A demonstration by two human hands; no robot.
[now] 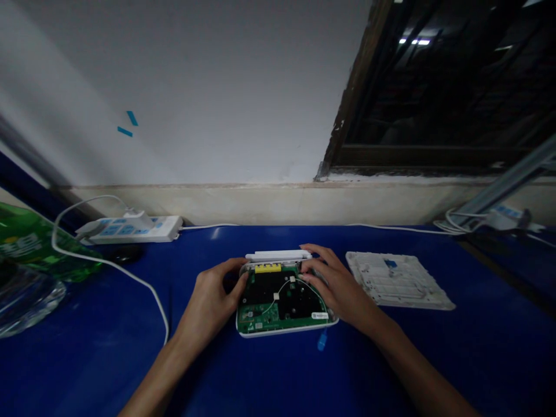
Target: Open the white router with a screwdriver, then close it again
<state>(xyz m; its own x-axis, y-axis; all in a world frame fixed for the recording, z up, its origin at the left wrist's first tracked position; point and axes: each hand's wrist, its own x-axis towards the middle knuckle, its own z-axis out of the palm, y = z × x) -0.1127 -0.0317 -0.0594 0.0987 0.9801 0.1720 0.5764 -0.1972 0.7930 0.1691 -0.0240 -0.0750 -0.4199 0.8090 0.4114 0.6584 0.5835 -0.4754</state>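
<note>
An opened router (282, 301) lies on the blue table in front of me, its green circuit board facing up in a white shell. A yellow port block (268, 268) sits along its far edge, and a thin white cable curves over black plates. Behind that edge is a white bar-like part (278, 255), perhaps an antenna. My left hand (217, 289) grips the router's left far corner between thumb and fingers. On the opposite side, my right hand (332, 284) has its fingers bent over the far right corner; what the fingertips touch is partly hidden.
Right of the router lies a white plastic cover (397, 280). A small blue tag (322, 340) is by its near edge. Power strips stand at the back left (134, 228) and back right, with white cords. Bottles (39, 249) are at the left.
</note>
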